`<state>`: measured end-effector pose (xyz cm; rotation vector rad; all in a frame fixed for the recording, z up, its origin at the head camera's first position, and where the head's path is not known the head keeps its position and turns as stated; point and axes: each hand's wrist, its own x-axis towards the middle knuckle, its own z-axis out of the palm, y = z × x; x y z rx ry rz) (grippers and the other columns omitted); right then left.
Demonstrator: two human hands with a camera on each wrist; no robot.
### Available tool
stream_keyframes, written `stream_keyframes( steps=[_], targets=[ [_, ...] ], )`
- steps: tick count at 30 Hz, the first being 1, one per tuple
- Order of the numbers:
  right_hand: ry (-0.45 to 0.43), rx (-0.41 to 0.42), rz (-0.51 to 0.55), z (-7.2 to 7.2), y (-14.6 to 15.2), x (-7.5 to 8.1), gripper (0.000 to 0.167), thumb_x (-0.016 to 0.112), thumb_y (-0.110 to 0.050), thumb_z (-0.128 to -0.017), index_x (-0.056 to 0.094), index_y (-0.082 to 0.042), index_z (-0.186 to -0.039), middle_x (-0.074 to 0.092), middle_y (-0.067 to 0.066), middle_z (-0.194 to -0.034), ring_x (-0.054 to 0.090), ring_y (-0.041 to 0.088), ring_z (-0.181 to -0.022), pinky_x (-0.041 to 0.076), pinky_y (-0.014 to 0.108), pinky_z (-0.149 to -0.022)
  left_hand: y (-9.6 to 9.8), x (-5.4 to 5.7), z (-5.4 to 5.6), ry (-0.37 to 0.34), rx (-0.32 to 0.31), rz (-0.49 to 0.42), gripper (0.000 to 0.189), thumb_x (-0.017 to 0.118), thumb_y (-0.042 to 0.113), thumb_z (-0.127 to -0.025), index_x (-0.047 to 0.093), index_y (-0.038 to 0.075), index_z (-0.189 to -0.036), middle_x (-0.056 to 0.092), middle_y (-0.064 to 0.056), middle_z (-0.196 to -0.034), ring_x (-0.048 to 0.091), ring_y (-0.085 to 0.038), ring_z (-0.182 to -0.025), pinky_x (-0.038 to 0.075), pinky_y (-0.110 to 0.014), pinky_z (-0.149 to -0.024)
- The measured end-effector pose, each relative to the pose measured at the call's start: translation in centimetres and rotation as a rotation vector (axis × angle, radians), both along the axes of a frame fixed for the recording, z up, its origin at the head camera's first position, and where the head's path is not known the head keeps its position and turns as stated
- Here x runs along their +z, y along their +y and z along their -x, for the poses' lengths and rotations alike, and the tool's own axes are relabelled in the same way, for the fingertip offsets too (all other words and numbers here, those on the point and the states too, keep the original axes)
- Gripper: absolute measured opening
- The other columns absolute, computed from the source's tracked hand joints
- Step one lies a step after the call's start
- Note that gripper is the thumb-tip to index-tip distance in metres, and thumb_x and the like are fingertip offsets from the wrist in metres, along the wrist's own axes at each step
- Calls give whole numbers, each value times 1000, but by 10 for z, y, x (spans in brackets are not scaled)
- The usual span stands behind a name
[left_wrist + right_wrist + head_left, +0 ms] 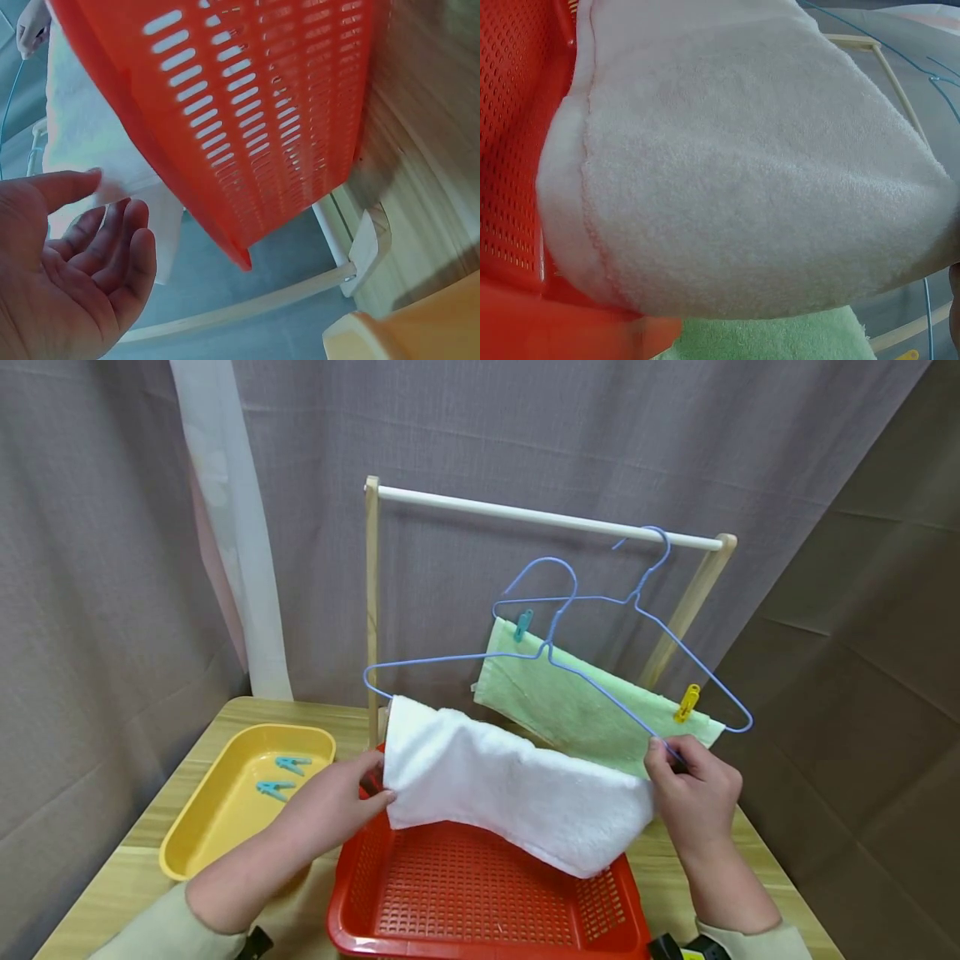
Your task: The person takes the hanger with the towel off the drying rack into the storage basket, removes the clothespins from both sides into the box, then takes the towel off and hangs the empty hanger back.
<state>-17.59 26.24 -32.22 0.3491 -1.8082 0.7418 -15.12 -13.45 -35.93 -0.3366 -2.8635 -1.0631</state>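
Observation:
A white towel (510, 777) is draped over the lower bar of a blue wire hanger (465, 657), above a red basket. My right hand (697, 785) grips the hanger's right end beside the towel's edge. At the towel's left edge is my left hand (352, 789), thumb and fingers apart; the left wrist view shows this hand (90, 262) loosely curled by the hanging cloth. The towel (742, 165) fills much of the right wrist view, hiding most of the right hand. Behind, a green towel (570, 702) hangs on another blue hanger (686, 647).
A wooden rack with a white rod (510, 510) carries the rear hanger. Teal (523, 625) and yellow (687, 702) clothespins clip the green towel. The red basket (487, 935) stands in front. At left, a yellow tray (217, 827) holds two teal clothespins (276, 788).

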Motion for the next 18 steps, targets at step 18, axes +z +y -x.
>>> stream_keyframes(
  steps=[18],
  targets=[
    [28,26,-9,0,-3,0,18,70,-13,-77,64,-2,-64,54,3,-55,39,-7,-55,32,7,-60,-10,24,15,-1,73,-102,29,66,39,-95,62,18,-114,66,1,-103,61,-20,-97,55,-34,-73]
  ],
)
